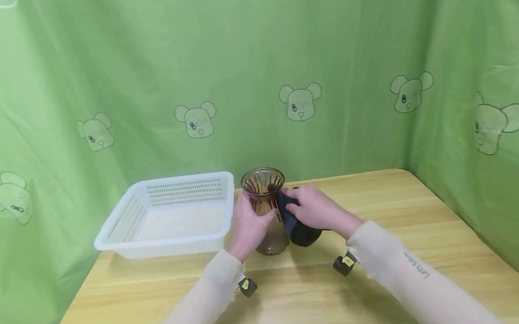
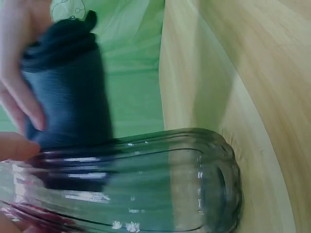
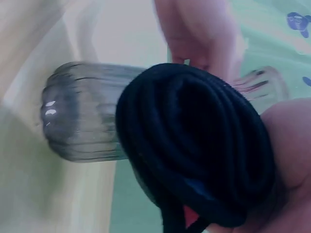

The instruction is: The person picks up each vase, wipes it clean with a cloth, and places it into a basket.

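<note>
A ribbed, clear brownish glass vase (image 1: 273, 240) with a flared rim stands upright at the middle of the table. My left hand (image 1: 249, 224) grips it just below the rim, fingers and thumb around its side. In my right hand (image 1: 316, 207) is a tightly rolled dark navy cloth (image 1: 301, 230), held tilted against the vase's right side. The right wrist view shows the end of the rolled cloth (image 3: 194, 141) in layers, with a strap-like strip hanging from it. Behind it the vase (image 3: 87, 111) is partly hidden. Ribs of the vase (image 2: 146, 189) show close up in the left wrist view.
A white perforated plastic basket (image 1: 161, 241) stands left of the vase, close to my left hand. The wooden table (image 1: 296, 304) has a rounded back right corner. A green curtain (image 1: 239, 44) with bear-face prints hangs behind and on both sides.
</note>
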### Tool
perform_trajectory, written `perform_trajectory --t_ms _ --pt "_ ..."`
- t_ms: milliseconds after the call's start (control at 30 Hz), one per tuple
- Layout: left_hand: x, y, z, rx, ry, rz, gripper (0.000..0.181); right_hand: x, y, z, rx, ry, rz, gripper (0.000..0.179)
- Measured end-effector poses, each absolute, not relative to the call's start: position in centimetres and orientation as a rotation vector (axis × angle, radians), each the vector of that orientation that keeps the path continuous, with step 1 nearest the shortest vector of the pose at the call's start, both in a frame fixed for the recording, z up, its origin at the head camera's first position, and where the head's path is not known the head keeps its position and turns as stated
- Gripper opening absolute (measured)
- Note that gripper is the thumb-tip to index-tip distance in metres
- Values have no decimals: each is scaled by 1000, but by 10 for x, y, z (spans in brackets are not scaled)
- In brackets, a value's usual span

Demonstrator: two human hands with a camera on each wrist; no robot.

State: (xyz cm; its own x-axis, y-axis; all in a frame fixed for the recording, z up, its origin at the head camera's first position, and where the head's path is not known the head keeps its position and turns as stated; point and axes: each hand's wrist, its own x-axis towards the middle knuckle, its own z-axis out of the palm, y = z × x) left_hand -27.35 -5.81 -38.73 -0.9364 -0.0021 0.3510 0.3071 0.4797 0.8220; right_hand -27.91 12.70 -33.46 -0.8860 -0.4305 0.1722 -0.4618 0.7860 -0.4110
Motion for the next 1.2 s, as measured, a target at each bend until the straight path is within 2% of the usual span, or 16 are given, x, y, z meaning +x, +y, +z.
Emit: perform_trajectory --t_ms 233,500,800,1033,1200 --pt "-272 -56 -385 -210 -2450 -1486 69 -291 125 -371 748 -3027 592 44" --pt "-276 -55 -388 -169 -2362 -1612 86 -291 124 -390 730 -3117 583 46" --pt "-278 -57 -391 -209 -2349 -1503 75 -288 126 -369 702 -3026 673 45" --pt "-278 -59 -390 -201 -2406 -1402 74 -281 125 -333 713 -2907 725 45" --pt "-276 -60 -388 -224 -2358 -1437 71 -281 124 -326 723 -2872 712 45"
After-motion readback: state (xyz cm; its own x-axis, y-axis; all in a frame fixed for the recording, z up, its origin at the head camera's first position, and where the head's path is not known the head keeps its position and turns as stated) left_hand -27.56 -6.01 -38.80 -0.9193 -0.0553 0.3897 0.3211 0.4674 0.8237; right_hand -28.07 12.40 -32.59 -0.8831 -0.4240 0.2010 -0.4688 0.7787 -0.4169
